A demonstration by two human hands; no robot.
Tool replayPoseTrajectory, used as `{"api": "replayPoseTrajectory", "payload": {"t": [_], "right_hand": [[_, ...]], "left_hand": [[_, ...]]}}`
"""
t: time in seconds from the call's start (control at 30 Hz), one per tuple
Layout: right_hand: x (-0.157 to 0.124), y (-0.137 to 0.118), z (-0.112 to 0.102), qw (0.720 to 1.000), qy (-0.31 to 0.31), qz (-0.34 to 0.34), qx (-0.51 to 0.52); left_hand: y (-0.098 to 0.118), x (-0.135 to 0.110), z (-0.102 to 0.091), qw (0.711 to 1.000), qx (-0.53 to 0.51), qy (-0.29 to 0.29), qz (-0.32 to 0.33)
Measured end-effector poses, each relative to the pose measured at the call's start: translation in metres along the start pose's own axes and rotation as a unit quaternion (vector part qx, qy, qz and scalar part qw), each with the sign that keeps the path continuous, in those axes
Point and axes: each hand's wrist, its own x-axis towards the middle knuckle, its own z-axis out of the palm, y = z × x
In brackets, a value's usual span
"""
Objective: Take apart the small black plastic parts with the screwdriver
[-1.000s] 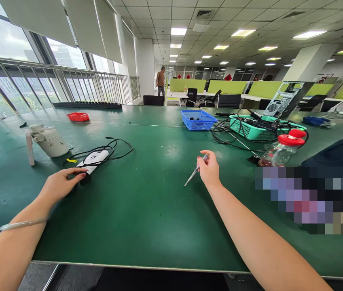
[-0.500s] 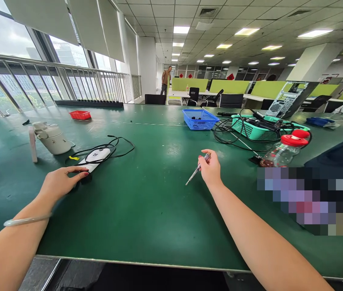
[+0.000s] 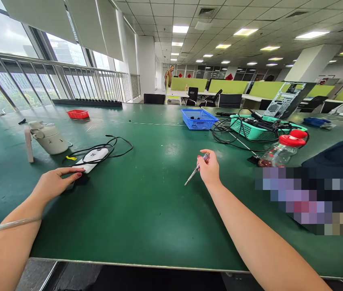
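Observation:
My right hand (image 3: 209, 169) is closed around the handle of a slim screwdriver (image 3: 193, 174). Its thin metal shaft slants down and left, the tip a little above or on the green table. Over on the left, my left hand (image 3: 53, 184) is low at the table, thumb and forefinger close together. Beneath its fingers lies something dark, mostly hidden. Just past the fingertips is a long white device (image 3: 96, 154) with dark markings, a black cable (image 3: 123, 141) looped over and around it.
A cream flask (image 3: 50, 138) and a red tray (image 3: 78, 114) are on the left. Across the table stand a blue basket (image 3: 200, 124), a teal basket (image 3: 250, 131) of cables, a red-lidded jar (image 3: 282, 150) and a metal computer case (image 3: 289, 99). A person (image 3: 169, 76) is far back.
My left hand has shifted slightly left and down, off the end of the white device. The right hand and screwdriver hardly differ. The view has turned a little.

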Motion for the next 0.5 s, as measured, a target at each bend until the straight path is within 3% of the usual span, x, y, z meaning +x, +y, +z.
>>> {"api": "replayPoseTrajectory", "payload": {"t": [0.5], "right_hand": [[0.0003, 0.0009, -0.0001, 1.0, -0.003, -0.001, 0.004]], "left_hand": [[0.0015, -0.0002, -0.0021, 0.998, -0.052, -0.03, 0.024]]}}
